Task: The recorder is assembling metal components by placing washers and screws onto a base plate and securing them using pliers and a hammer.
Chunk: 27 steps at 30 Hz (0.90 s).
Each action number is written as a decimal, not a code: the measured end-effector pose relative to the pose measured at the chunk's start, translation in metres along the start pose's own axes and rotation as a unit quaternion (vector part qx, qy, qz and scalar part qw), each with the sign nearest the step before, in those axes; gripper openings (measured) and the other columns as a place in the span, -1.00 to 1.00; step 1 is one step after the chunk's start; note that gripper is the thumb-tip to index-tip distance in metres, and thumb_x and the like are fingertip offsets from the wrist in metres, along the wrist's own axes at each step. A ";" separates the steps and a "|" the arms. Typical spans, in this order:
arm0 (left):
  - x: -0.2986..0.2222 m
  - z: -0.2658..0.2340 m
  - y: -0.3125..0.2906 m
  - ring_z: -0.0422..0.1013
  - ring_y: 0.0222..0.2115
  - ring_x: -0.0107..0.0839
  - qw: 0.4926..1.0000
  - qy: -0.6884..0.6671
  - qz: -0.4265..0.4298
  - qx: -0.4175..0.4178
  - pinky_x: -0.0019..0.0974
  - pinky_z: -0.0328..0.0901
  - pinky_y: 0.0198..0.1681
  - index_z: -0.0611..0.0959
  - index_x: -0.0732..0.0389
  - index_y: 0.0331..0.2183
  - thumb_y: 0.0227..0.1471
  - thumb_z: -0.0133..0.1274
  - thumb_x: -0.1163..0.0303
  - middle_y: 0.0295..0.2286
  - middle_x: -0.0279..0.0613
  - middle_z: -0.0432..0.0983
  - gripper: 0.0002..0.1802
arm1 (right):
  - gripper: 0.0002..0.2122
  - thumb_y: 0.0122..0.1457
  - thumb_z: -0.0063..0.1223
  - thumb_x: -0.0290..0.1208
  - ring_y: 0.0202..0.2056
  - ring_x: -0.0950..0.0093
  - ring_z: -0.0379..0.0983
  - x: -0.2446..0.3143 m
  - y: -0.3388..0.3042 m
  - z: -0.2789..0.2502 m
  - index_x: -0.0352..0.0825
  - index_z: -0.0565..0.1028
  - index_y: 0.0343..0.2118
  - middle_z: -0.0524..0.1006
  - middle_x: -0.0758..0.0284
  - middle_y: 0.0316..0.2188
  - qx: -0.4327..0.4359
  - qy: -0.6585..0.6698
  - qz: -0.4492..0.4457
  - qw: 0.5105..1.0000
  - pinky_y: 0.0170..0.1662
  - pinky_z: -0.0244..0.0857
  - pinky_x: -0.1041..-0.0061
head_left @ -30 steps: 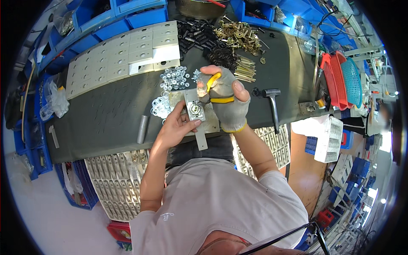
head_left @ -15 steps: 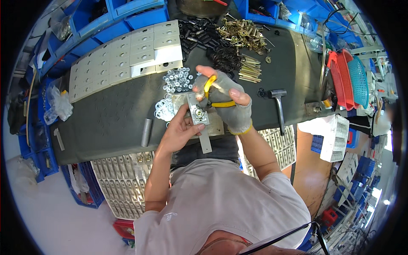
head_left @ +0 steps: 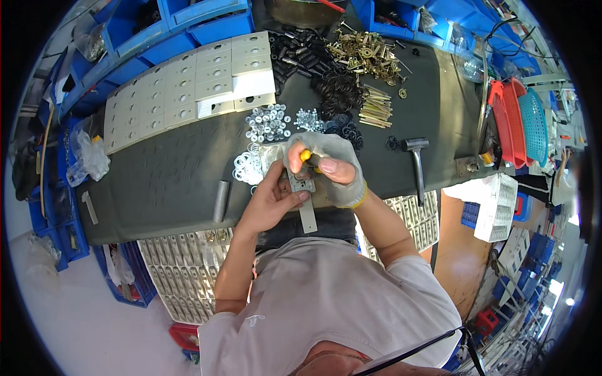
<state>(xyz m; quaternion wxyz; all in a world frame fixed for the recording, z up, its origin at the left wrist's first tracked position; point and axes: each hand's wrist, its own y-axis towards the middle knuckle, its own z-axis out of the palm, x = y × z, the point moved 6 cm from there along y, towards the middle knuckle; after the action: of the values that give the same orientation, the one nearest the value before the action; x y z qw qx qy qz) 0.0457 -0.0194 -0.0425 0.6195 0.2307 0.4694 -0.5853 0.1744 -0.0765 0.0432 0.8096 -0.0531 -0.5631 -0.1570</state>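
Note:
My bare left hand [head_left: 266, 202] grips a narrow metal plate [head_left: 306, 216] with a small fitting on it, over the near edge of the bench. In my right hand [head_left: 343, 168], which wears a grey glove with bare fingertips, is a pair of yellow-handled pliers [head_left: 305, 155]. Their jaws are at the fitting on the plate, mostly hidden by my fingers. Close by on the bench lie white rings [head_left: 248, 166], clear round caps [head_left: 268, 123] and small silvery parts [head_left: 309, 120].
Rows of pale plates [head_left: 182, 88] cover the back left. Black parts [head_left: 304, 53], brass-coloured parts [head_left: 364, 53] and brass-coloured rods [head_left: 376, 105] lie at the back. A hammer [head_left: 416, 166] rests on the right, a metal cylinder [head_left: 221, 200] on the left. Blue bins [head_left: 219, 26] line the far edge.
My right hand has closed around the pliers' handles, which stood spread before, and has come down onto the plate. My left hand still holds the plate in nearly the same place.

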 end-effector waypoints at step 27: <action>0.003 0.001 0.002 0.47 -0.21 -0.60 0.999 0.036 0.004 0.018 -0.42 0.45 -0.22 0.20 0.26 0.31 0.18 0.21 0.60 -0.13 -0.30 0.52 -0.22 | -0.42 0.17 0.06 0.20 -0.37 0.66 0.27 0.001 -0.001 0.001 -0.41 0.51 -0.27 0.44 0.41 -0.36 -0.074 0.026 -0.007 0.997 -0.33 0.12 0.63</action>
<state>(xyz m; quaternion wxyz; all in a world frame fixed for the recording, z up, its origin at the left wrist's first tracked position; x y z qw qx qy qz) 0.0475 -0.0215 -0.0445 0.6004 0.2643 0.4798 -0.5826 0.1737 -0.0774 0.0449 0.8169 -0.1044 -0.5288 -0.2054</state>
